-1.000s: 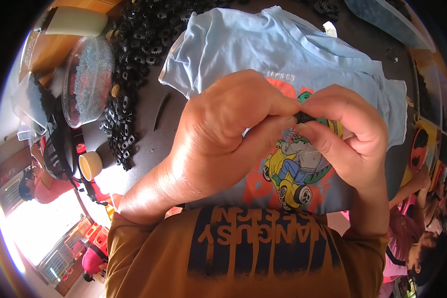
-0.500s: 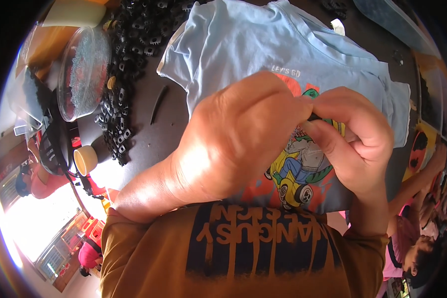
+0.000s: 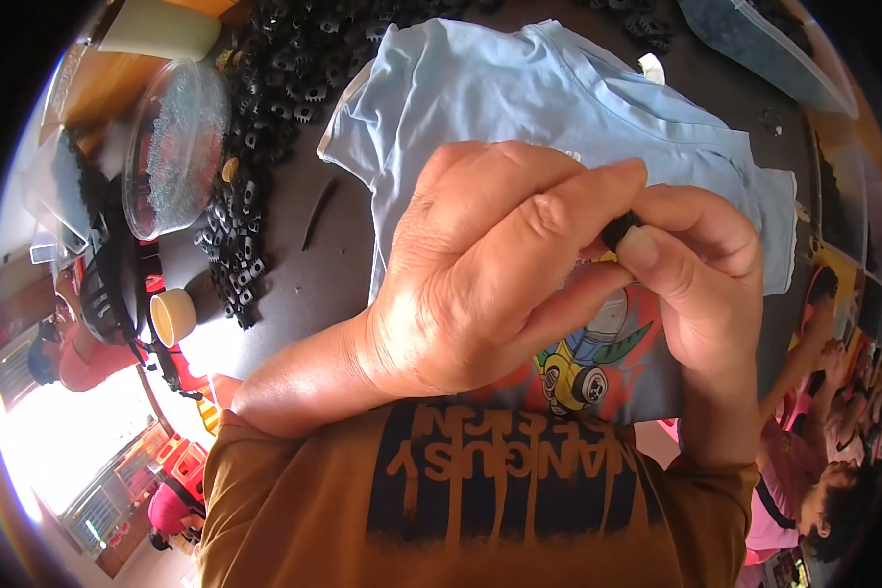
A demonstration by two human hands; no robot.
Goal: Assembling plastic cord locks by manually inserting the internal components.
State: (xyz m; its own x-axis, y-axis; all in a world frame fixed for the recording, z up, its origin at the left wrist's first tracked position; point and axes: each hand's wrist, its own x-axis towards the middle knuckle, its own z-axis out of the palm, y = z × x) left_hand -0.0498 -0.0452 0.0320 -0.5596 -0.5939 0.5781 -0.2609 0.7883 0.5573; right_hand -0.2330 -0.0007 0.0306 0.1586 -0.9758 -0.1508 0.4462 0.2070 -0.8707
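Over a light blue T-shirt [image 3: 461,88] with a colourful print, my two hands meet. The thumb and forefinger of my right hand [image 3: 701,265] pinch a small black plastic piece [image 3: 619,230]. My left hand [image 3: 480,260] is closed right beside that piece, its back toward me. Its forefinger stretches past the top of the piece, and the thumb tip comes near my right thumb. Whatever lies between my left fingers is hidden from view.
A long heap of black plastic pieces [image 3: 284,78] covers the table's left part. Near it are a round clear tub [image 3: 176,147] of small clear bits, a yellow cup [image 3: 172,317] and a thin black strip [image 3: 318,213]. A clear bin [image 3: 769,49] stands far right. Other people sit nearby.
My left hand has turned, and its forefinger has lifted, so more of the black piece shows. My right hand has shifted slightly, still pinching.
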